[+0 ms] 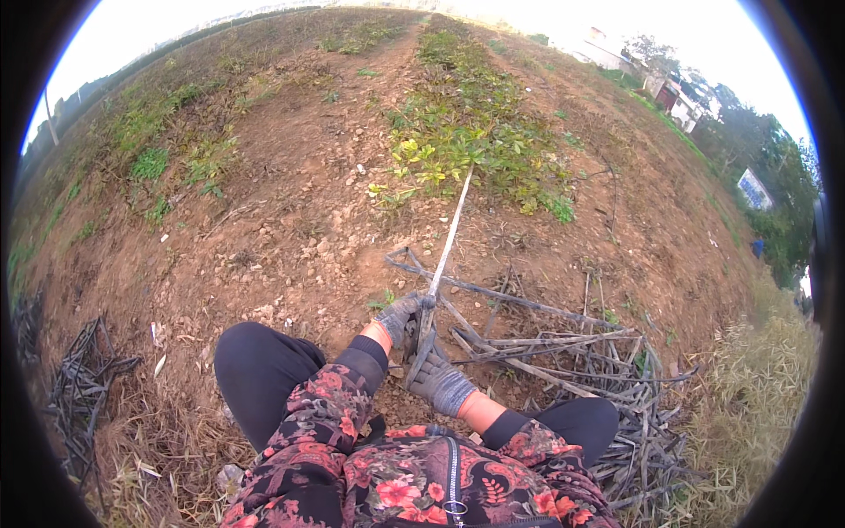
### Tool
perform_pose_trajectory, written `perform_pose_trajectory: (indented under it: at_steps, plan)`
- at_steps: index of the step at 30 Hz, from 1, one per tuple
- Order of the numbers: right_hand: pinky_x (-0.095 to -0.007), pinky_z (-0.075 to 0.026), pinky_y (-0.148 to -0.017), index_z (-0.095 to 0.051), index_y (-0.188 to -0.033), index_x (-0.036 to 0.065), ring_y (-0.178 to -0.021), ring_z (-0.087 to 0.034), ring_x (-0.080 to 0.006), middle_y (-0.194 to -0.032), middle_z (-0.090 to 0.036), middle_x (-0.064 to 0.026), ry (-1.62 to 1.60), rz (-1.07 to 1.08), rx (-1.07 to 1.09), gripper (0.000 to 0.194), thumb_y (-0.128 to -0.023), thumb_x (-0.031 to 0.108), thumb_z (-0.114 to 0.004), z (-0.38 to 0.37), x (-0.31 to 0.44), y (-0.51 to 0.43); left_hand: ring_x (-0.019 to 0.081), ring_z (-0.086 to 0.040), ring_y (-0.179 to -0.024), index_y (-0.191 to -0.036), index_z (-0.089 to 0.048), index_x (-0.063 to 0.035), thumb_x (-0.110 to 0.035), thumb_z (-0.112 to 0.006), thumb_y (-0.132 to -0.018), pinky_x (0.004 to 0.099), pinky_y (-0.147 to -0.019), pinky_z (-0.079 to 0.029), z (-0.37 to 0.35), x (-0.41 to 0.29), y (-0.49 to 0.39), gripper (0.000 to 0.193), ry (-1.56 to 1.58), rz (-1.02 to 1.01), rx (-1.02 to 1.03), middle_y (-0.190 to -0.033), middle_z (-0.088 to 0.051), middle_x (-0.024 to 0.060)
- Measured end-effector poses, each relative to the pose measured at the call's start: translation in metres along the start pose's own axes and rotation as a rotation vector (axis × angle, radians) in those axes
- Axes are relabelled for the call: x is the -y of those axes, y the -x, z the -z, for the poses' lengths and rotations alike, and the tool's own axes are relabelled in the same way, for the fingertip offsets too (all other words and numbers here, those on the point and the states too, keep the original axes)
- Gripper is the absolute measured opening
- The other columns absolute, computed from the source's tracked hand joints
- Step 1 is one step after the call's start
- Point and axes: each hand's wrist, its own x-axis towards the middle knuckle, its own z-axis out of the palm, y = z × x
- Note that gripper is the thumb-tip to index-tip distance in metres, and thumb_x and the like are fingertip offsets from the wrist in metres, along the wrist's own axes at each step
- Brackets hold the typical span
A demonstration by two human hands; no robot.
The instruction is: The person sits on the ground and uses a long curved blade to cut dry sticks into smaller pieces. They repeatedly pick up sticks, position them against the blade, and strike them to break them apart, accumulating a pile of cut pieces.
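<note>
A long, flat strip of drip irrigation tape runs taut from the leafy plant row to my hands. My left hand, in a grey knit glove, grips it between my knees. Just below and to the right, my right hand, gloved alike, is closed around the lower, folded part of the tape. The fingers partly hide how the tape doubles there. Beside my right knee lies a loose tangle of the same grey-black tape, with one looped length reaching across behind the taut strip.
Another bundle of dark tape rests on the ground at the left. Low green and yellowing plants grow in a row ahead, flanked by cloddy brown soil. Dry grass borders the right side. Trees and buildings stand far right.
</note>
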Motion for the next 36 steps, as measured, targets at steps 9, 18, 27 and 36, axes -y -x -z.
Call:
perform_pose_trajectory:
  at_steps: [9, 18, 27, 36]
  plan:
    - [-0.0406, -0.049, -0.074, -0.058, -0.099, 0.005, -0.084, -0.062, -0.0297, -0.101, -0.061, -0.0116, -0.178, -0.557, -0.243, 0.019, -0.083, 0.015, -0.054, 0.029, -0.04, 0.024, 0.0132, -0.062, -0.074, -0.115, -0.056, -0.0057, -0.002, -0.064, -0.08, 0.0279, -0.063, -0.054, -0.003, -0.002, -0.018, 0.036, -0.264, -0.381, -0.033, -0.09, -0.064, 0.0037]
    - [-0.0466, -0.049, -0.085, -0.044, -0.118, -0.002, -0.097, -0.056, -0.0336, -0.105, -0.054, -0.0195, -2.184, -1.201, -0.951, 0.066, -0.084, 0.054, -0.053, 0.011, -0.125, 0.06, 0.0225, -0.061, -0.087, -0.114, -0.062, -0.0149, -0.003, -0.059, -0.075, 0.0314, -0.075, -0.048, -0.081, 0.069, 0.021, 0.041, -1.351, -0.608, 0.653, -0.095, -0.066, 0.0108]
    - [-0.0243, -0.036, -0.042, -0.05, -0.108, 0.009, -0.046, -0.042, -0.0109, -0.065, -0.054, -0.003, -2.144, -0.945, -1.151, 0.018, -0.092, 0.017, -0.05, 0.041, -0.158, 0.087, 0.0257, -0.061, -0.094, -0.124, -0.055, -0.0189, -0.015, -0.055, -0.077, 0.0332, -0.085, -0.046, -0.021, 0.085, 0.008, 0.047, -1.536, -0.102, 0.464, -0.104, -0.064, 0.0148]
    - [-0.0246, -0.045, -0.055, -0.062, -0.108, 0.006, -0.062, -0.057, -0.0118, -0.072, -0.062, -0.0035, -1.358, -0.741, -0.301, 0.022, -0.088, 0.013, -0.057, 0.074, -0.038, 0.003, 0.021, -0.064, -0.076, -0.106, -0.059, -0.0047, -0.003, -0.055, -0.086, 0.0352, -0.068, -0.055, 0.019, 0.018, -0.029, 0.02, 0.049, -0.29, -0.108, -0.09, -0.066, 0.009]
